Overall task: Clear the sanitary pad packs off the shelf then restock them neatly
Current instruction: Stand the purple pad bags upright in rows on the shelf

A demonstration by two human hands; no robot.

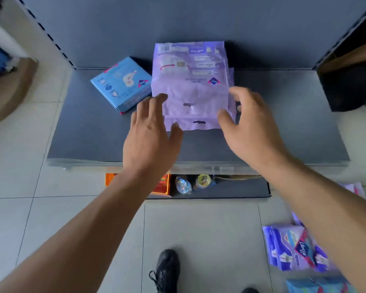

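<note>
Restocking looks under way, with both hands, left hand (150, 132) and right hand (247, 123), fingers spread wide and holding nothing, flanking the purple packs (190, 85) stacked mid-shelf (82, 134) beside the blue pack (123, 83); next, I judge, squaring that stack calls for gentle inward pressure.

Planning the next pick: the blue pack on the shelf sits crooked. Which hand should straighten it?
Left, probably. The blue pack lies just beyond the left hand; the right hand is across the purple packs.
</note>
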